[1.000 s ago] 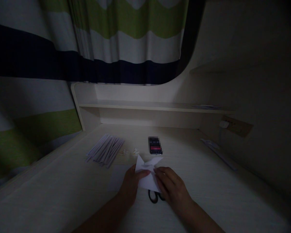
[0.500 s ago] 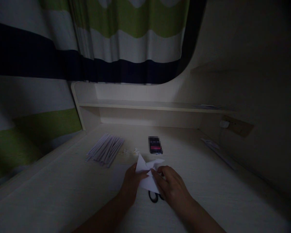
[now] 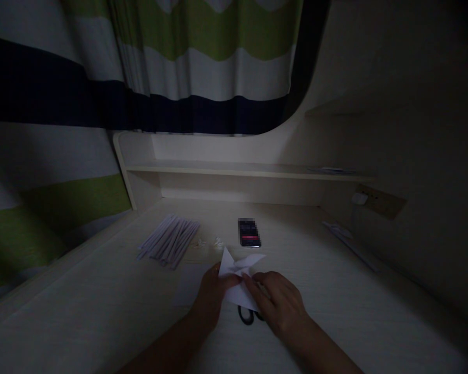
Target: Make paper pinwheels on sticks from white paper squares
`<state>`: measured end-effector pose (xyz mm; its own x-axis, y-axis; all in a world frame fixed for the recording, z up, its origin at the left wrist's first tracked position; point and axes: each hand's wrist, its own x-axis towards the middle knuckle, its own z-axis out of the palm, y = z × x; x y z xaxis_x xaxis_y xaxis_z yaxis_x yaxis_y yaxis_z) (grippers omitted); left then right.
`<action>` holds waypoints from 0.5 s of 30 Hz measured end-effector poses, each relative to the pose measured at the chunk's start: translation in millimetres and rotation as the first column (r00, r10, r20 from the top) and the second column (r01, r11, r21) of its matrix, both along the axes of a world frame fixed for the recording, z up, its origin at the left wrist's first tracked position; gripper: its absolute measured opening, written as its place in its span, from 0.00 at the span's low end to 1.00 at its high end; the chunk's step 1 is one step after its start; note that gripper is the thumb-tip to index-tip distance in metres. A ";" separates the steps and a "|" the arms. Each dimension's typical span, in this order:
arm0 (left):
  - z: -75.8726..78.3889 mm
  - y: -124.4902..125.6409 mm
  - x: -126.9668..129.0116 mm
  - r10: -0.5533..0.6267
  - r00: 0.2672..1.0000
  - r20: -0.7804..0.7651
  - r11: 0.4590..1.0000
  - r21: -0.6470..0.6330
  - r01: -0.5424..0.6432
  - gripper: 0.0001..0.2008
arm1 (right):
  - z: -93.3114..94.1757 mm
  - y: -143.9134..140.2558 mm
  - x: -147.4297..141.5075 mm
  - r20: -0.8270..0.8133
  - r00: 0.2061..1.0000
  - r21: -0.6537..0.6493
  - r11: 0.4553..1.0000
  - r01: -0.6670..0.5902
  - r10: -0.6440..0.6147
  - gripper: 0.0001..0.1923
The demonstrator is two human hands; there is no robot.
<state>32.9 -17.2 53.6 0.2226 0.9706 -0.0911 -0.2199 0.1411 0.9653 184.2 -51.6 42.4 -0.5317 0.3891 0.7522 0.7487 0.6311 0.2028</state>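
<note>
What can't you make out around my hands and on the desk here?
All in the head view:
Black loops: the rest is hidden by the folded paper and right hand.
Flat sheet: right part hidden by the left hand.
Phone screen: pixelated.
White bits: too small and dim to identify.

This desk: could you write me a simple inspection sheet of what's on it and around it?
Surface: pale desktop, dimly lit.
Job's things: folded white paper with pointed flaps.
Clutter: phone; pile of thin pale sticks; small white bits; flat pale sheet left of the folded paper; dark looped handles, perhaps scissors, partly hidden by the paper.
Hands: left hand grips the paper; right hand has its fingers on it.
Cables: white plug at a wall socket; any lead is too dark to make out.
Surroundings: shelf behind, striped curtain above.
</note>
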 end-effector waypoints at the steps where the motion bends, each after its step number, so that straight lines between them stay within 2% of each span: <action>1: -0.1 -0.2 0.2 0.006 1.000 0.002 1.000 0.011 -0.006 0.15 | 0.4 -0.5 0.2 -0.008 1.000 -0.001 1.000 -0.006 0.006 0.17; 5: -2.5 0.5 -0.2 0.043 0.999 -0.007 0.999 0.013 -0.043 0.14 | 0.1 0.8 -0.9 -0.028 1.000 -0.010 1.000 -0.012 0.012 0.15; 11: -6.9 3.0 -1.7 0.037 0.999 -0.017 0.999 0.022 -0.037 0.13 | 1.2 4.5 -5.7 -0.048 0.997 -0.043 0.998 0.051 -0.053 0.11; 15: -9.7 5.9 0.1 0.036 0.999 -0.007 0.999 0.004 -0.036 0.12 | 4.9 4.4 -8.1 -0.091 0.995 -0.087 0.995 0.042 -0.050 0.10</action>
<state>33.0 -11.4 43.9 0.1870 0.9783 -0.0892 -0.2174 0.1298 0.9674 176.1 -47.1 47.4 -0.4414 0.4757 0.7608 0.7902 0.6078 0.0784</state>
